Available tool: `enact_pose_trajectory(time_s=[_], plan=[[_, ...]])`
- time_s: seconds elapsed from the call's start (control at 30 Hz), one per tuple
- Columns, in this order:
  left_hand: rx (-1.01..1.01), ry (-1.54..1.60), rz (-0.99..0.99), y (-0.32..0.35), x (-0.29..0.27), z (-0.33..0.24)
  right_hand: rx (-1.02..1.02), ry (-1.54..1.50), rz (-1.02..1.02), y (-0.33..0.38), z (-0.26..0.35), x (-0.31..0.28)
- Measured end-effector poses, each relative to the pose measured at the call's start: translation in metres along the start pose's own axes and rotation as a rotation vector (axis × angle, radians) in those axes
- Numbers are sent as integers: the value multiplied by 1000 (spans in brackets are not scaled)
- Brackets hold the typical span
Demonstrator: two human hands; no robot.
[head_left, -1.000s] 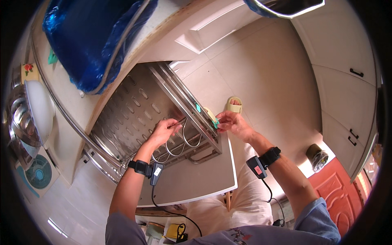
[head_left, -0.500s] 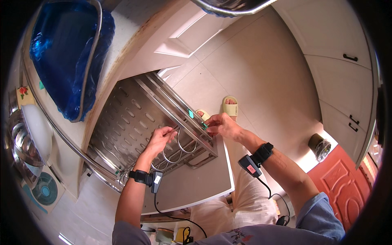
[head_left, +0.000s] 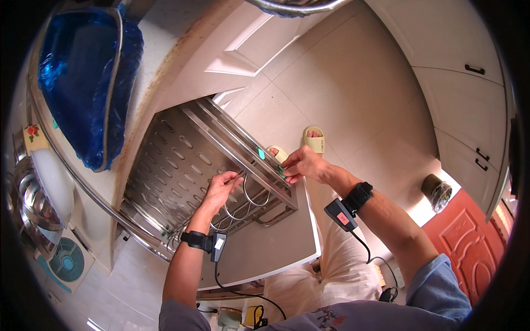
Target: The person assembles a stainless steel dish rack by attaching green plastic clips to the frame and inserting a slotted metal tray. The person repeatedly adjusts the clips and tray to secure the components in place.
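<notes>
A metal pull-out drawer basket [head_left: 221, 135] with a slotted bottom and wire rings [head_left: 247, 199] stands out from the cabinet. Over its top rail, my right hand [head_left: 307, 165] pinches a small green strip [head_left: 281, 170] between thumb and fingers. Another teal piece [head_left: 261, 153] sits on the rail a little farther left. My left hand [head_left: 220, 190] is inside the basket beside the wire rings. Its thumb and fingertips are drawn together near the top of one ring; what they hold, if anything, is too small to make out.
At the left, the counter [head_left: 165, 41] carries a blue plastic-covered tray [head_left: 80, 88], a white bowl [head_left: 53, 185] and metal bowls [head_left: 36, 201]. The white drawer front [head_left: 265, 251] lies close to my legs. White cabinets [head_left: 458, 99] and a red door [head_left: 464, 237] stand at the right.
The view has shifted slightly. My right fingers have changed their bend a little at the green strip on the rail. My left hand stays by the wire rings.
</notes>
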State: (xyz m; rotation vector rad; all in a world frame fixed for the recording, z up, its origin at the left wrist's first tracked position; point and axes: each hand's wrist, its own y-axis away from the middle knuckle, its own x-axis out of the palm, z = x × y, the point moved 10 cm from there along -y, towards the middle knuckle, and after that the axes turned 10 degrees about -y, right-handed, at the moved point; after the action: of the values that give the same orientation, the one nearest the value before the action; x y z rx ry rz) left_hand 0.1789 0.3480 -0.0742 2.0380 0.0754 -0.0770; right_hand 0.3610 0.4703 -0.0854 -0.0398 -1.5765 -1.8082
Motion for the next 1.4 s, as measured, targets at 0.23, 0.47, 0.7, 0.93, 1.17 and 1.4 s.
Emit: enact_pose_trajectory(time_s=[0.23, 0.47, 0.7, 0.93, 1.17, 1.4], plan=[[-26, -2, -32, 5, 1, -9, -12, 23, -50, 0, 5, -2], [7, -9, -39, 3, 0, -11, 11, 91, -63, 1, 9, 2], [87, -117, -50, 6, -8, -23, -14, 86, 41, 5, 19, 15], [212, 93, -73, 0, -11, -23, 15, 203, 66, 0, 19, 20], [244, -166, -176, -17, -11, -4, 53, 337, 51, -8, 19, 17], [118, -221, -193, -9, -13, -9, 145, 318, -41, -4, 17, 22]])
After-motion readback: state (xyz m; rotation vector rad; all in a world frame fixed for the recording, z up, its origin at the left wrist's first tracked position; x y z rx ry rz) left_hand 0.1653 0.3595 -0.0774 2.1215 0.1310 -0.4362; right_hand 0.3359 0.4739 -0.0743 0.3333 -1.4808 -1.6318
